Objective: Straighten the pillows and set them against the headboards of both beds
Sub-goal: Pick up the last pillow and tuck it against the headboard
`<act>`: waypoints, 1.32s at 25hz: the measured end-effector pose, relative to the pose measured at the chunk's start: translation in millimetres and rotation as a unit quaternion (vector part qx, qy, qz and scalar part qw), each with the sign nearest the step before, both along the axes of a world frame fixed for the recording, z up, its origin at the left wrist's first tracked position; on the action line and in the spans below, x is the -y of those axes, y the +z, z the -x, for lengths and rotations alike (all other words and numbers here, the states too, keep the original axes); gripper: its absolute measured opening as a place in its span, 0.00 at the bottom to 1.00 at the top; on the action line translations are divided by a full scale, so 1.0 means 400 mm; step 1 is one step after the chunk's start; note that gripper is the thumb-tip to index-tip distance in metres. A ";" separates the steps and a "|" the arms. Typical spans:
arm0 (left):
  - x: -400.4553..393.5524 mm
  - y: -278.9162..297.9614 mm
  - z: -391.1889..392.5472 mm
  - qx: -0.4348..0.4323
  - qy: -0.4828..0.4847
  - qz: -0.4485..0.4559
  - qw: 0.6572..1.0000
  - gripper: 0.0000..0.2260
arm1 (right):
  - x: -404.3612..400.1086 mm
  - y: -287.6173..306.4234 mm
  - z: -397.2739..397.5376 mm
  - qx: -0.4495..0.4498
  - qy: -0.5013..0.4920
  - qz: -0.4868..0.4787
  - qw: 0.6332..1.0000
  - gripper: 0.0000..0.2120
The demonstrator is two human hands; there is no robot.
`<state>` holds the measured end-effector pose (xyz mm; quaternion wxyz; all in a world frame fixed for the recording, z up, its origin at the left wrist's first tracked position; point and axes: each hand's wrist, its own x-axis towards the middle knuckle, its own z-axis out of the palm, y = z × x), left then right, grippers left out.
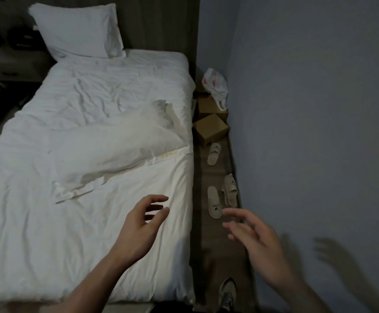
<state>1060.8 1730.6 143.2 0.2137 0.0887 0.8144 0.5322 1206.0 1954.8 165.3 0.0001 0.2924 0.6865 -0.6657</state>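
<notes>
White bedding covers the bed [48, 222] we stand beside, its wood-grain headboard [157, 23] at the far end. One pillow [80, 30] leans upright against the headboard near the bed's far left corner; a second pillow [116, 145] lies slantwise across the middle of the bed, reaching its right edge, with a faint yellowish mark on its hem too blurred to read. Our left hand [139, 231] hovers over the bed's near right part, fingers loosely spread, holding nothing; our right hand [258, 240], blurred, hangs open and empty over the floor strip [215, 249] between bed and wall [319, 109]. On that strip, cardboard boxes [211, 127] stand beneath a white plastic bag [215, 86], and nearer us lie pale slippers [214, 203], one bearing a small dark logo we cannot make out.
</notes>
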 end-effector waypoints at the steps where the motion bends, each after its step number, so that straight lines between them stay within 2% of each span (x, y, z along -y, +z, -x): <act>1: -0.040 0.016 -0.003 -0.004 0.013 -0.003 1.000 0.07 | -0.043 0.015 0.025 -0.010 0.025 -0.005 1.000 0.11; 5: -0.122 0.059 0.001 -0.033 0.085 -0.008 0.996 0.08 | -0.177 0.056 0.163 -0.056 0.113 -0.024 0.992 0.11; 10: -0.063 0.058 0.032 -0.034 0.244 0.001 0.969 0.08 | -0.205 0.063 0.379 -0.077 0.234 -0.021 0.969 0.11; 13: -0.052 0.021 0.102 -0.029 0.302 -0.002 0.953 0.08 | -0.214 0.044 0.520 -0.082 0.286 -0.032 0.954 0.11; 21: -0.131 -0.023 0.480 -0.032 0.285 -0.006 0.958 0.08 | -0.282 -0.021 0.830 -0.045 0.305 -0.055 0.950 0.10; 24: -0.137 -0.014 0.590 -0.034 0.290 -0.017 0.956 0.08 | -0.294 -0.036 0.912 -0.032 0.303 -0.040 0.952 0.26; 25: -0.133 -0.013 0.619 -0.035 0.295 -0.018 0.955 0.08 | -0.296 -0.044 0.945 -0.029 0.304 -0.041 0.951 0.27; 29: -0.099 -0.048 0.712 -0.028 0.321 -0.006 0.947 0.08 | -0.294 -0.083 1.068 -0.012 0.334 -0.033 0.942 0.08; 33: -0.104 -0.126 0.756 0.016 0.358 0.009 0.934 0.07 | -0.308 -0.124 1.204 0.034 0.366 -0.045 0.929 0.10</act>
